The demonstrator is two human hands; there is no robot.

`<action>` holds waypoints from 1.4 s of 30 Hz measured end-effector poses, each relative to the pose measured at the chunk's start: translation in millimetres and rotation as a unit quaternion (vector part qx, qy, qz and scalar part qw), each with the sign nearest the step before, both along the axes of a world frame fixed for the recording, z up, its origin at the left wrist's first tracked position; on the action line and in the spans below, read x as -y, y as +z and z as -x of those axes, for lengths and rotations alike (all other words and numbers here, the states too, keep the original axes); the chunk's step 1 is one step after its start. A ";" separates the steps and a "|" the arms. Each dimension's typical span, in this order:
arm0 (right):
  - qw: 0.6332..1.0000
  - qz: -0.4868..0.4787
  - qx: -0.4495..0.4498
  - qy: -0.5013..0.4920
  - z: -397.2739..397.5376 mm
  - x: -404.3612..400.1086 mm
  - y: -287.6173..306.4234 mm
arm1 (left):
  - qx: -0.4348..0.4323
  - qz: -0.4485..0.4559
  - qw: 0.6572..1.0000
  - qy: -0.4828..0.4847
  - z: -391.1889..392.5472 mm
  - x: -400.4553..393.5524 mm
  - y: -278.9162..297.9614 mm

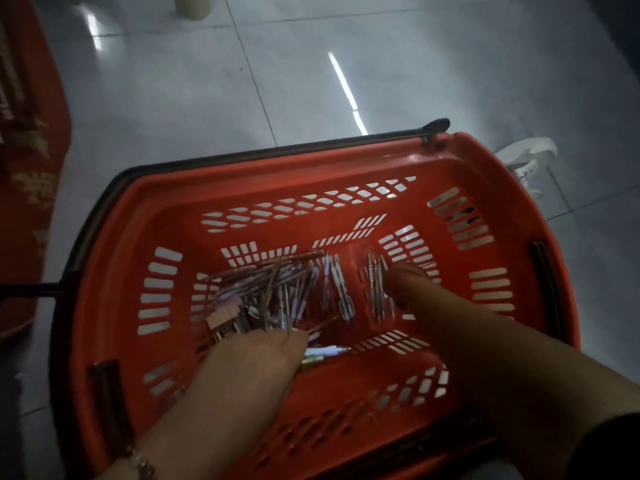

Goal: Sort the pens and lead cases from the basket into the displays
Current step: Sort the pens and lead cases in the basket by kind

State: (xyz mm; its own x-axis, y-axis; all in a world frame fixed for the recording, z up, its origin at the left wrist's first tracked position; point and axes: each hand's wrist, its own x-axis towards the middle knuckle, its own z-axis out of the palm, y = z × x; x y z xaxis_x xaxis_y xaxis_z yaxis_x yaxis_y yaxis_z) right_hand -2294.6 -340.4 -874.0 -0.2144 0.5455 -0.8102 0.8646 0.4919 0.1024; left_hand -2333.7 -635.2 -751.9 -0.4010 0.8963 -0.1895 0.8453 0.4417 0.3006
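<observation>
Hands amid slim pens, slotted plastic basket

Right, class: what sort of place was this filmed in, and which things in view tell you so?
Probably a shop, perhaps a stationery store. A red plastic shopping basket with a black handle sits on a glossy tiled floor, a heap of loose pens lies inside it, and both hands reach in.
</observation>
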 end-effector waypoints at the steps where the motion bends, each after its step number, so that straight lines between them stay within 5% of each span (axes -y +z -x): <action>1: 0.999 -0.012 0.028 0.016 3.1 -0.2 -5.5 | -0.002 0.002 1.000 -0.005 1.1 -0.4 -1.5; 8: 0.990 0.000 -0.026 0.136 20.6 11.9 -0.9 | -0.005 -0.005 1.000 0.005 7.9 -1.0 -6.3; 11: 0.980 0.131 -0.106 0.107 29.3 26.2 42.8 | -0.021 -0.021 0.999 -0.018 10.9 -5.3 -1.6; 14: 0.928 0.333 -0.149 -0.078 15.8 57.0 114.8 | -0.046 -0.030 0.998 -0.034 13.2 -7.1 5.5; 18: 0.886 0.441 -0.141 -0.036 -13.4 96.6 192.4 | -0.085 -0.089 0.990 -0.067 9.4 -8.3 20.3; 27: 0.887 0.379 -0.248 -0.091 -81.3 96.9 228.5 | -0.102 -0.117 0.977 -0.143 -5.6 -8.7 62.5; 33: 0.926 0.253 -0.268 -0.080 -116.6 67.2 243.0 | -0.065 -0.102 0.991 -0.064 -10.1 0.8 74.5; 42: 0.905 0.135 -0.373 -0.156 -99.5 43.1 235.9 | -0.076 -0.101 0.992 -0.006 -15.5 -2.2 72.0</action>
